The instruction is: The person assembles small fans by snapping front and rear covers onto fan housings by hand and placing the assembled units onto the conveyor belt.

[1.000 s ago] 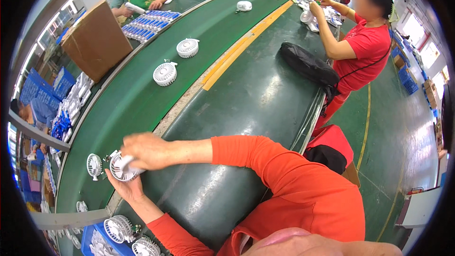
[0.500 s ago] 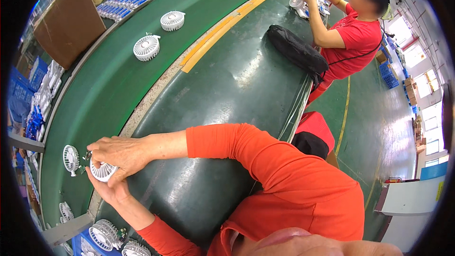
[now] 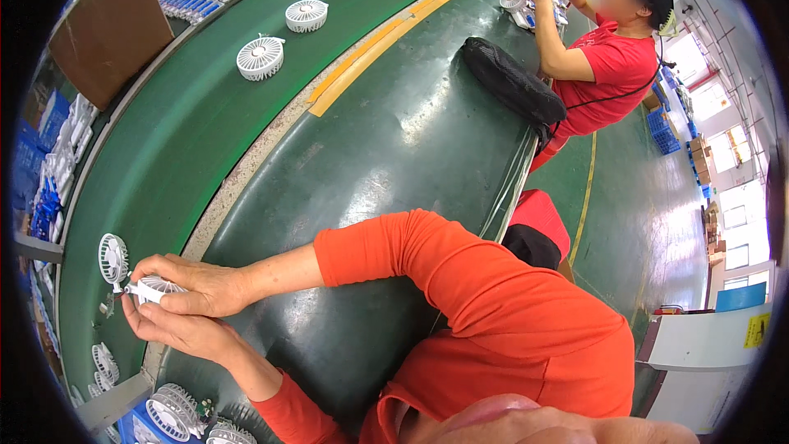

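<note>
The fingers of my right hand (image 3: pixel 204 286) are closed around a small white plastic fan head (image 3: pixel 154 289), round with thin grille ribs, and they cover much of it from above. The fingers of my left hand (image 3: pixel 187 330) are bent against the same fan head from its lower side, so it is clamped between both hands. It is above the edge of the long green conveyor belt (image 3: pixel 173 156); if it touches the belt, I cannot tell.

Just beside my fingertips, on the belt, is a white round fan with a short stem (image 3: pixel 113 258). Nearer to my body, past a grey metal bar (image 3: pixel 119 404), a thick white ribbed fan (image 3: pixel 171 413) is next to a blue plastic bin (image 3: pixel 134 429); inside or on its rim, I cannot say. My forearms, in orange-red sleeves, reach over the smooth dark green bench (image 3: pixel 329 181).

Farther along the belt lie two white round fan heads (image 3: pixel 261 58) (image 3: pixel 306 16), near each other but apart. A yellow-orange strip (image 3: pixel 394 43) runs along the bench side of the belt. On the bench lies a black mesh bag (image 3: pixel 509 80), and beside it a co-worker in a red shirt (image 3: pixel 608 66) has both hands raised over white parts. Across the belt stands a brown cardboard box (image 3: pixel 111 29).
</note>
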Demonstrator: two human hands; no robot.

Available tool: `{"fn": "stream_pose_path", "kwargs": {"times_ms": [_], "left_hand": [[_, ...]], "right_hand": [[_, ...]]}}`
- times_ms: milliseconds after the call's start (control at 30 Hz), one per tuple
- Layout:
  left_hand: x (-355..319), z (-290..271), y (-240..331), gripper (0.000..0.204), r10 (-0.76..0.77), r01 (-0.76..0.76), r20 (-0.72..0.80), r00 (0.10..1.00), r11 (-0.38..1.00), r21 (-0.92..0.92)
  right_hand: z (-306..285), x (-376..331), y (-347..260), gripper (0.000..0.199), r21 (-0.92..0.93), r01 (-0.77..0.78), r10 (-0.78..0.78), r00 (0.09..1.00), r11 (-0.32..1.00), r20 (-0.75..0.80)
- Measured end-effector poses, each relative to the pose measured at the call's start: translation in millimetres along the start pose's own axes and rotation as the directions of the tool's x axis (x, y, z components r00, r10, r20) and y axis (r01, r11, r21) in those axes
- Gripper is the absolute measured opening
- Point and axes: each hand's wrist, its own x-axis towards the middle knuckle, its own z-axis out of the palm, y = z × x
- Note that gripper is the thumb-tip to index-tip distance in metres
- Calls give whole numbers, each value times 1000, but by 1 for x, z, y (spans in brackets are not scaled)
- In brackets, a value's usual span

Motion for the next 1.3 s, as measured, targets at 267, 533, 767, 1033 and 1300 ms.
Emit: {"fn": "stream_pose_path", "kwargs": {"times_ms": [267, 533, 767, 1033, 1300], "left_hand": [[8, -5, -35, 48, 213, -225, 71, 974, 940, 257], [11, -13, -82, 47, 92, -181, 303, 949, 943, 280], [14, -14, -85, 45, 78, -189, 338, 938, 933, 307], [9, -7, -80, 45, 91, -217, 369, 925, 923, 317], [12, -14, -83, 47, 60, -178, 317, 946, 916, 358]], "right_hand": [[-3, 6, 16, 46, 134, -63, 72, 996, 989, -61], [-88, 34, 56, 63, -813, -138, -181, 941, 566, -286], [-75, 25, 72, 30, -898, 9, -280, 952, 439, -127], [-65, 15, 85, 16, -745, -17, -73, 993, 667, -88], [-57, 25, 93, 14, -727, 12, -115, 989, 687, -91]]}}
